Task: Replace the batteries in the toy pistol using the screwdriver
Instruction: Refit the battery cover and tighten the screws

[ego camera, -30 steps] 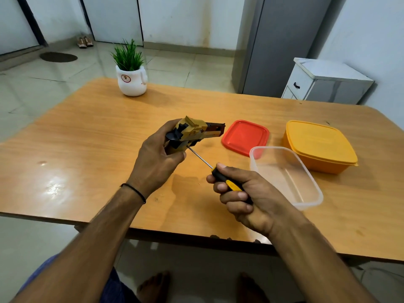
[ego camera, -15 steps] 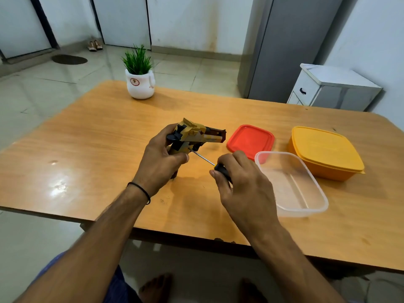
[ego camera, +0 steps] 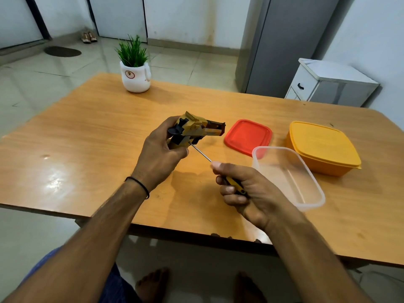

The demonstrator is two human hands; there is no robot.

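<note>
Head view: left hand [ego camera: 159, 156] grips toy pistol [ego camera: 194, 130], right hand [ego camera: 251, 191] screwdriver [ego camera: 234, 184], tip seemingly touching.

right hand [ego camera: 247, 193] | rolled palm-up | screwdriver [ego camera: 200, 152] handle now showing

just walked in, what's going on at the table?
A person grips a toy pistol in the left hand above the table. The right hand grips a screwdriver, its tip at the pistol's handle. A red lid, an open clear box and a closed yellow box lie to the right. No batteries show.
</note>
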